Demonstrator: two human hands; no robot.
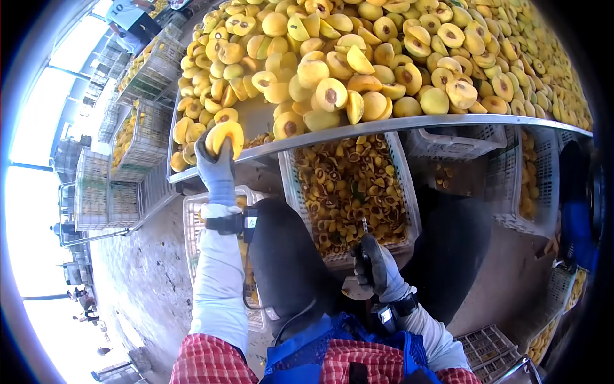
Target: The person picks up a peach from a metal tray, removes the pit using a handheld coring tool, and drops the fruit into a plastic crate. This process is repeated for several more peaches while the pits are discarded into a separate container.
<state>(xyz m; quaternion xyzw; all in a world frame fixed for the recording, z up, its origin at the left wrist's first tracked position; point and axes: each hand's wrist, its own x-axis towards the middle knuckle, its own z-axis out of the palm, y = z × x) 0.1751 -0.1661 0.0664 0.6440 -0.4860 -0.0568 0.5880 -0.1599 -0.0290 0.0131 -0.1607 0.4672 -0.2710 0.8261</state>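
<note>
My left hand, in a grey-white glove, is closed around halved yellow peaches at the near left edge of a metal-rimmed table. My right hand, in a dark-palmed glove, is wrapped round a small knife; just its narrow metal tip shows above the fist, and the handle is hidden. That hand is low, between my knees, over the near end of a white crate full of peach scraps and pits. A big heap of halved peaches covers the table, many with brown pit centres facing up.
The table's metal rim runs across in front of me. Another white crate stands by my left leg, and more crates are at the right. Stacked crates line the left side. A person stands at the far upper left.
</note>
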